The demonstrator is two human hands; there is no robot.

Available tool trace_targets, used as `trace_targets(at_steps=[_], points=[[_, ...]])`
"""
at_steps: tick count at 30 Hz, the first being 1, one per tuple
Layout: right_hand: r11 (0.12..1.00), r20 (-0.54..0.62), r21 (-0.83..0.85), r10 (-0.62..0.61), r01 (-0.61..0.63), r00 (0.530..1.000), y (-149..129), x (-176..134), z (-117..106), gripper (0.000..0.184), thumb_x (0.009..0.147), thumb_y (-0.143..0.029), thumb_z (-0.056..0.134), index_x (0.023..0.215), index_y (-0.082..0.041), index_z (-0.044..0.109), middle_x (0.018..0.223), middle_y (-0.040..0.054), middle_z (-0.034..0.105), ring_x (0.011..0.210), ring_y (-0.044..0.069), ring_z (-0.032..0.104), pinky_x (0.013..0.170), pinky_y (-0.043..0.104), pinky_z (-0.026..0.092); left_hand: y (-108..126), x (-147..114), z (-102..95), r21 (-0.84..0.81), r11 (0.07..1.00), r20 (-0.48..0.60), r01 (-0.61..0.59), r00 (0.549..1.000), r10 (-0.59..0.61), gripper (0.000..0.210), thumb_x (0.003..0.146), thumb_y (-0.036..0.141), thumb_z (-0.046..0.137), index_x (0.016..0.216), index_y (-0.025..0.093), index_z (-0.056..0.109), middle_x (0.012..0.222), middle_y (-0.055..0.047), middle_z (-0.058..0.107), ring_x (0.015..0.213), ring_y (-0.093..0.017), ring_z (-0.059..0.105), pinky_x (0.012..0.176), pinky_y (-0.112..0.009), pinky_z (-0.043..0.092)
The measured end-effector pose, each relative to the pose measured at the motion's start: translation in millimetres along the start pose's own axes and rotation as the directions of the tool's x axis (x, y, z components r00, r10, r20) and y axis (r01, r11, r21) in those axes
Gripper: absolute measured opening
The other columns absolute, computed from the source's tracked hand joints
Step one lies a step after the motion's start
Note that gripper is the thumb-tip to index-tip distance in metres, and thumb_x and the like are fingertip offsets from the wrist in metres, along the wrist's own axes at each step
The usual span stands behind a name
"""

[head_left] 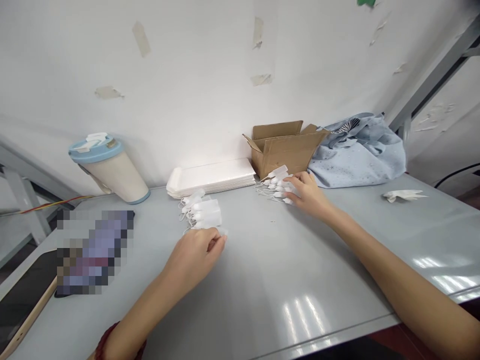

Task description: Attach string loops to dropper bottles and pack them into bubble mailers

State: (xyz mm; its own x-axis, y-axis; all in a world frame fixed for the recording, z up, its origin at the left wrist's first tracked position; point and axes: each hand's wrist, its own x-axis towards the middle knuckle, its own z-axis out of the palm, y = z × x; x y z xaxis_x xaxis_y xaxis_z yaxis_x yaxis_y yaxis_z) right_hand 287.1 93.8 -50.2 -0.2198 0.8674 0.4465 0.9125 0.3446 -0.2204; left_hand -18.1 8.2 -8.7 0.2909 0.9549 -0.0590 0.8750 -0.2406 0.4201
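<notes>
- The left hand [198, 250], with a dark red band [106, 342] around its wrist, is low over the near end of the left pile. Its fingers are curled in with the thumb beside them; a pale tag corner shows just past them, but I cannot tell whether they are clamped on it.
- The left pile of small, flat, translucent white tags with thin white loops [207, 212] lies on the smooth grey tabletop [262, 270], loops pointing left.
- The right hand [309, 194] reaches to the right pile of similar white looped tags [275, 184]. Its thumb and index finger are apart, with tags visible in the gap between them.
- The right pile lies in front of an open brown cardboard box [287, 155] with raised flaps.
- Behind the left pile, a stack of flat, glossy white packets [213, 176] lies near the white wall [195, 90].
- Right of the box is a crumpled light-blue cloth bag [356, 160]; a crumpled piece of white paper [403, 195] lies farther right.
- At left stands a cream tumbler with a light-blue lid [112, 172].
- Nearer the person are a blurred purple item with dark edges [99, 250] and a black-screened phone with a pale edge [28, 295].
</notes>
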Motion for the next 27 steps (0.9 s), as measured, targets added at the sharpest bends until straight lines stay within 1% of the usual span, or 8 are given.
trace_targets(at_steps=[6,10,12,15,19,20,23,27], points=[[0.995,0.043,-0.005,0.104,-0.104,0.994,-1,0,-9,0.029,0.079,-0.037,0.057,0.101,-0.017,0.058,0.097,0.0122,0.054,0.093,0.029,0.054,0.074,0.039,0.045,-2,0,0.8,0.019,1.000,0.015,0.003,1.000,-0.004,0.037,0.087,0.037,0.035,0.056,0.020,0.022,0.052,0.004,0.029,0.050,-0.013,0.026,0.050,-0.027,0.018],[0.987,0.111,-0.012,0.161,-0.161,0.981,-4,1,-19,0.023,0.076,-0.040,0.059,0.068,-0.018,0.056,0.075,0.0078,0.059,0.066,0.022,0.056,0.055,0.031,0.040,-1,0,3.0,0.018,1.000,0.015,-0.018,1.000,0.017,0.036,0.087,0.036,0.035,0.057,0.020,0.023,0.052,0.004,0.030,0.050,-0.013,0.027,0.050,-0.027,0.018],[0.988,0.137,0.002,0.152,-0.154,0.979,-8,1,-24,0.025,0.076,-0.038,0.059,0.061,-0.019,0.053,0.066,0.0054,0.059,0.059,0.020,0.055,0.051,0.029,0.036,0,-1,3.8,0.006,1.000,0.013,-0.023,1.000,0.023,0.036,0.086,0.036,0.036,0.056,0.021,0.022,0.052,0.004,0.029,0.049,-0.013,0.026,0.049,-0.027,0.018],[0.991,0.135,0.046,0.120,-0.127,0.984,-20,1,-30,0.023,0.081,-0.035,0.054,0.064,-0.020,0.052,0.063,0.0042,0.061,0.059,0.019,0.056,0.053,0.028,0.036,2,-1,3.9,-0.026,0.999,0.019,-0.022,1.000,0.022,0.036,0.086,0.036,0.036,0.056,0.021,0.025,0.051,0.004,0.029,0.048,-0.012,0.026,0.049,-0.027,0.018],[0.986,0.105,0.150,0.054,-0.069,0.993,-48,-5,-39,0.026,0.088,-0.036,0.045,0.069,-0.020,0.052,0.066,0.0031,0.063,0.060,0.017,0.057,0.055,0.027,0.038,6,-2,1.0,-0.167,0.986,0.042,0.000,0.999,0.007,0.030,0.087,0.038,0.038,0.065,0.021,0.049,0.052,0.005,0.037,0.050,-0.013,0.034,0.050,-0.025,0.024],[0.972,0.088,0.231,0.032,-0.051,0.996,-56,-8,-41,0.027,0.089,-0.037,0.045,0.069,-0.020,0.052,0.066,0.0029,0.062,0.060,0.016,0.057,0.054,0.027,0.038,7,-2,-0.1,-0.226,0.974,0.046,0.010,0.999,0.000,0.029,0.087,0.039,0.039,0.071,0.021,0.053,0.054,0.005,0.040,0.051,-0.013,0.037,0.050,-0.025,0.026],[0.893,0.130,0.450,-0.075,0.009,0.989,-78,-17,-44,0.025,0.090,-0.037,0.045,0.075,-0.020,0.055,0.070,0.0024,0.063,0.065,0.016,0.058,0.054,0.025,0.040,10,-2,-3.3,-0.439,0.897,0.082,0.056,0.996,-0.022,0.030,0.087,0.045,0.042,0.086,0.020,0.059,0.060,0.004,0.049,0.053,-0.013,0.043,0.050,-0.024,0.032],[0.864,0.227,0.488,-0.259,0.120,0.939,-98,-29,-41,0.017,0.090,-0.032,0.046,0.085,-0.019,0.056,0.076,0.0034,0.062,0.068,0.016,0.057,0.062,0.028,0.042,10,1,-5.2,-0.644,0.758,0.114,0.104,0.993,-0.040,0.037,0.088,0.050,0.040,0.101,0.019,0.057,0.070,0.002,0.056,0.052,-0.011,0.046,0.051,-0.024,0.038]])
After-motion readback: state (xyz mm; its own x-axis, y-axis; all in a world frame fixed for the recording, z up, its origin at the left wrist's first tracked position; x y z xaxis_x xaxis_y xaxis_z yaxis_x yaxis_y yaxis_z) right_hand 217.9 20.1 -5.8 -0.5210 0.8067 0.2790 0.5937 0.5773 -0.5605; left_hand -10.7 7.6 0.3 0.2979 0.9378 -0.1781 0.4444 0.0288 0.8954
